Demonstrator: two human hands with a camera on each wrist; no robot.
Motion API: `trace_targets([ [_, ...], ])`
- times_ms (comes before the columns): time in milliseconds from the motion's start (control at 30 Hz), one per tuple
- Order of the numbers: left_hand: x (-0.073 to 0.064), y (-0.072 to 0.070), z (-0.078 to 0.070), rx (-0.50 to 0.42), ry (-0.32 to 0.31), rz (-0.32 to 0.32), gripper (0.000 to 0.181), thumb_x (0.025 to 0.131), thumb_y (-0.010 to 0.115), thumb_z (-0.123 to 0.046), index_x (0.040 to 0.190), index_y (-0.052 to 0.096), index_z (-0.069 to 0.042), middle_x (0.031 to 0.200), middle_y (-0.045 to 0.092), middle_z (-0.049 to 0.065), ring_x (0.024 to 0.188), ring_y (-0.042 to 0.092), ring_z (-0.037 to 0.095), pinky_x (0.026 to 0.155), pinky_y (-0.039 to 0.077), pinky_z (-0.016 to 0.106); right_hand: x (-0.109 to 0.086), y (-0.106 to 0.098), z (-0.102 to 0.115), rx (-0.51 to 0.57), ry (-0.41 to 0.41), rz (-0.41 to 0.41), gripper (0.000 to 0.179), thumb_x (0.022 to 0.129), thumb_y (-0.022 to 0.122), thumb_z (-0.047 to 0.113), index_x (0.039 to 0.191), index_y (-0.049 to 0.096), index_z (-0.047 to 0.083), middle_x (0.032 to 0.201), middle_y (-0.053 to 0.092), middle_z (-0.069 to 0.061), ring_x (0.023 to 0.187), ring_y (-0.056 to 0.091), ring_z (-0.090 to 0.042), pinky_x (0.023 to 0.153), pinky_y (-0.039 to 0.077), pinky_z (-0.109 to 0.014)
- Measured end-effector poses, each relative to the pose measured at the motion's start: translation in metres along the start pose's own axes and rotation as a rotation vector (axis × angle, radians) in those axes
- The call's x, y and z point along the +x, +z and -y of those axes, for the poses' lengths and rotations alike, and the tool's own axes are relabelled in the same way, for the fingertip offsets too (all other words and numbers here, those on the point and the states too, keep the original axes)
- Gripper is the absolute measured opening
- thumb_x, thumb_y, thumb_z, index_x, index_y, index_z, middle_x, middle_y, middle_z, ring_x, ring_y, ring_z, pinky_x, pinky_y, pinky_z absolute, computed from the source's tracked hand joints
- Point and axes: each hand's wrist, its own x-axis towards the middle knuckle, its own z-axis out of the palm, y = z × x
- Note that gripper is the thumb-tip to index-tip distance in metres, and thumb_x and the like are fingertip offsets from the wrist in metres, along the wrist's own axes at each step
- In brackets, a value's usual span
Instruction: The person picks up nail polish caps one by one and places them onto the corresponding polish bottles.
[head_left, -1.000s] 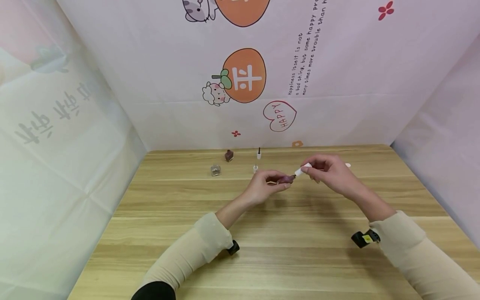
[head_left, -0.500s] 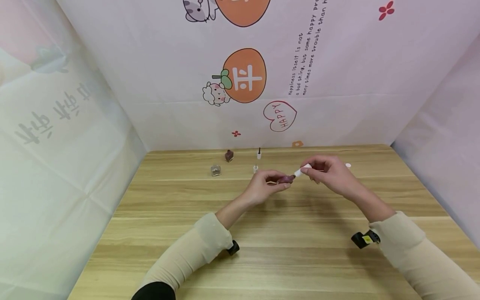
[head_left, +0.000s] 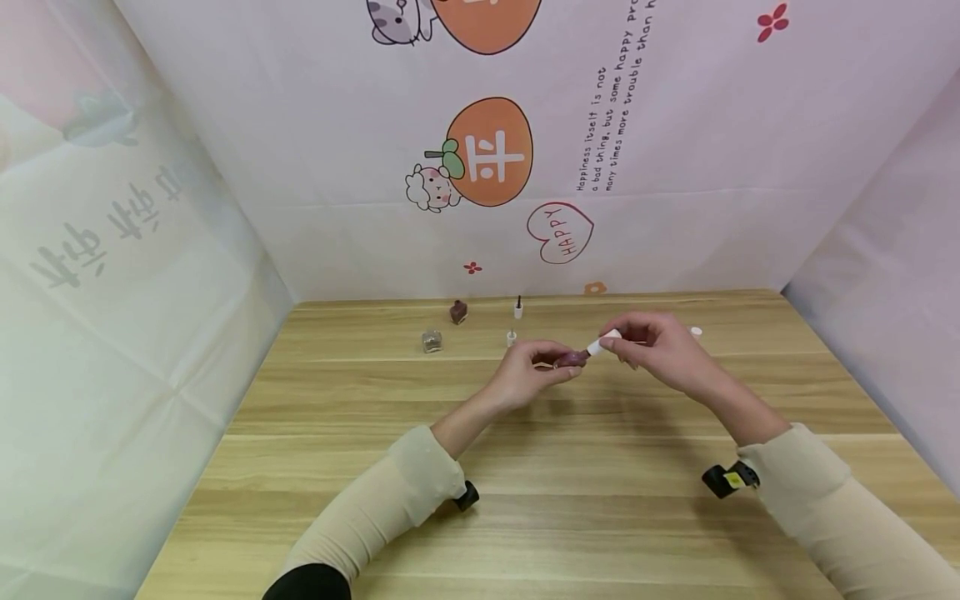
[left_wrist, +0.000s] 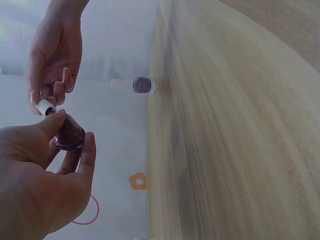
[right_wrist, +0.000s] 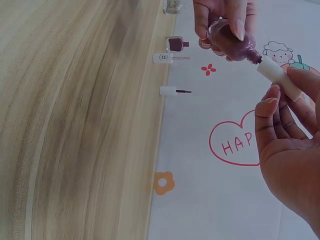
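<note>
A mauve nail polish bottle (head_left: 572,358) is held tilted above the table by my left hand (head_left: 531,372), thumb and fingers on its sides. With thumb and fingertips my right hand (head_left: 658,350) pinches a long white nail polish cap (right_wrist: 278,77). That cap lies in line with the bottle, its end at the threaded neck (right_wrist: 254,57). Threads still show between cap and bottle in the right wrist view. If a brush hangs from the cap, it is hidden inside the neck.
At the back of the wooden table (head_left: 480,533) stand an uncapped dark bottle (head_left: 458,312) and a clear one (head_left: 431,341). Two white brush caps (head_left: 518,310) stand brush-up nearby. Behind my right hand is a capped dark bottle (left_wrist: 142,85). A printed cloth (head_left: 337,167) hangs behind.
My right hand has shifted slightly left and down, bringing the white cap closer onto the bottle's neck. Less of the neck shows now. My left hand and the bottle stay put.
</note>
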Motion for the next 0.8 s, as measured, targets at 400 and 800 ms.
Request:
trace_targets([
  [400, 0.0014, -0.0002, 0.0035, -0.018, 0.028, 0.012, 0.018, 0.095, 0.076, -0.018, 0.112, 0.078, -0.011, 0.107, 0.076, -0.004, 0.097, 0.07, 0.009, 0.081, 0.06, 0.026, -0.0007, -0.0003, 0.0026, -0.02, -0.002, 0.022, 0.019, 0.101, 0.069, 0.026, 0.111, 0.072, 0.011, 0.075, 0.06, -0.009, 0.065, 0.056, -0.029, 0.055, 0.048, -0.033],
  [800, 0.0008, 0.0012, 0.0011, -0.015, 0.012, 0.012, 0.019, 0.095, 0.076, -0.019, 0.112, 0.077, -0.012, 0.106, 0.076, -0.004, 0.097, 0.07, 0.009, 0.082, 0.059, 0.025, 0.0005, 0.004, 0.0008, -0.009, -0.008, 0.021, 0.018, 0.099, 0.071, 0.026, 0.109, 0.073, 0.011, 0.077, 0.062, -0.009, 0.065, 0.057, -0.028, 0.056, 0.05, -0.031],
])
